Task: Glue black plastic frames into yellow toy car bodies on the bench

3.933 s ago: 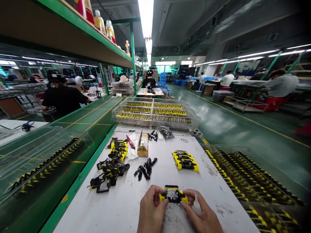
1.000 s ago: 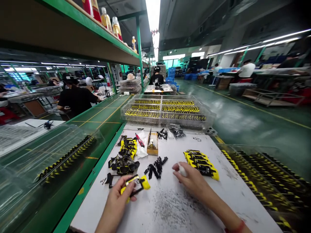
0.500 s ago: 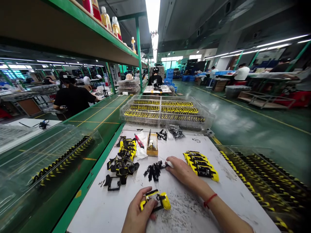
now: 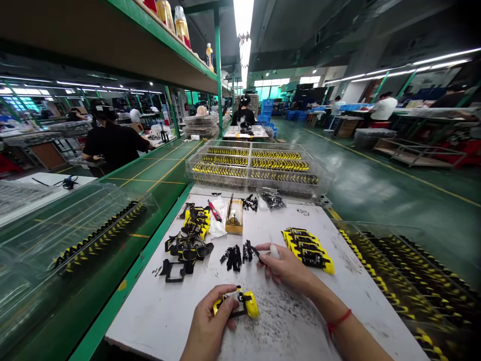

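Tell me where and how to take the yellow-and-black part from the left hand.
Pinch its free yellow end, probably best coming from the person's right: that rounded end of the yellow-and-black part juts out past the left hand, whose thumb and fingers cover much of the other end.

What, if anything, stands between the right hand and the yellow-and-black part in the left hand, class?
Nothing visible stands between the right hand and the yellow-and-black part in the left hand: only speckled white tabletop. The loose black strips lie farther forward, off the direct path.
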`<action>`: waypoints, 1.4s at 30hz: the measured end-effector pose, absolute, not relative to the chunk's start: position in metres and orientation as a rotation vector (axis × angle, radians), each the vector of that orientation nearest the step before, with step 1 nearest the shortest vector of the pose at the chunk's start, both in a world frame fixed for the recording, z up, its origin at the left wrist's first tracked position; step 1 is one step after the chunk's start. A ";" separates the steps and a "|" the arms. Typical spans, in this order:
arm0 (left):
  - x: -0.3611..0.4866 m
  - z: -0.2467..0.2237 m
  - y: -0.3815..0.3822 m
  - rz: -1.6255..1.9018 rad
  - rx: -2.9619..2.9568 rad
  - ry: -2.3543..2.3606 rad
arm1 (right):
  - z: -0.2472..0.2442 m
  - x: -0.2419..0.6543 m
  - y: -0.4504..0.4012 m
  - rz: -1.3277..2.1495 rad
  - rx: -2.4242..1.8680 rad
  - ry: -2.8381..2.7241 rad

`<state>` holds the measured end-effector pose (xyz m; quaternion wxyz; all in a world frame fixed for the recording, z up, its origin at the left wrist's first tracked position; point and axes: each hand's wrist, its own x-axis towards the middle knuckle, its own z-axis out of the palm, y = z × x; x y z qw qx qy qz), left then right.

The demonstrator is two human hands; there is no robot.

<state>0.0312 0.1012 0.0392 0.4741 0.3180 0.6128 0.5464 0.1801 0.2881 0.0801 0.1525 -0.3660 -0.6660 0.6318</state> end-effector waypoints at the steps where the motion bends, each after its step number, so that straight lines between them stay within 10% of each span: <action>1: 0.032 0.040 0.101 1.333 0.780 1.500 | 0.082 0.180 0.286 1.848 -1.036 -1.883; 42: 0.049 0.080 0.146 1.346 0.904 1.864 | 0.086 0.187 0.267 2.007 -0.861 -1.794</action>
